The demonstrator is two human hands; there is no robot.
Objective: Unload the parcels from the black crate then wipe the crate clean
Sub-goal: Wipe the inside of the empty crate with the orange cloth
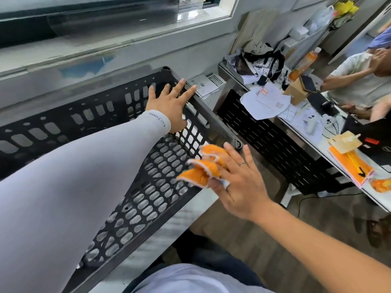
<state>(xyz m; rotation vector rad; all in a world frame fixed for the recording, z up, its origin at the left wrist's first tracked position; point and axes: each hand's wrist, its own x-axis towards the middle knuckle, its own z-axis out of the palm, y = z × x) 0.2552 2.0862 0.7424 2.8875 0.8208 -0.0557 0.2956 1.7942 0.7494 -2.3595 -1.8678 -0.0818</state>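
Though blurred, orange cloth (206, 166) half-hidden.

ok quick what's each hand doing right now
Left hand: open, fingers spread on the black crate rim.
Right hand: holds the orange cloth against the crate.

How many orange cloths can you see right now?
2. One orange cloth is under the right hand's fingers at the black crate's near corner; another lies at the desk's right edge, partly cropped.

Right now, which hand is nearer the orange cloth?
Right. The right hand holds the orange cloth; the left hand rests on the black crate's far corner.
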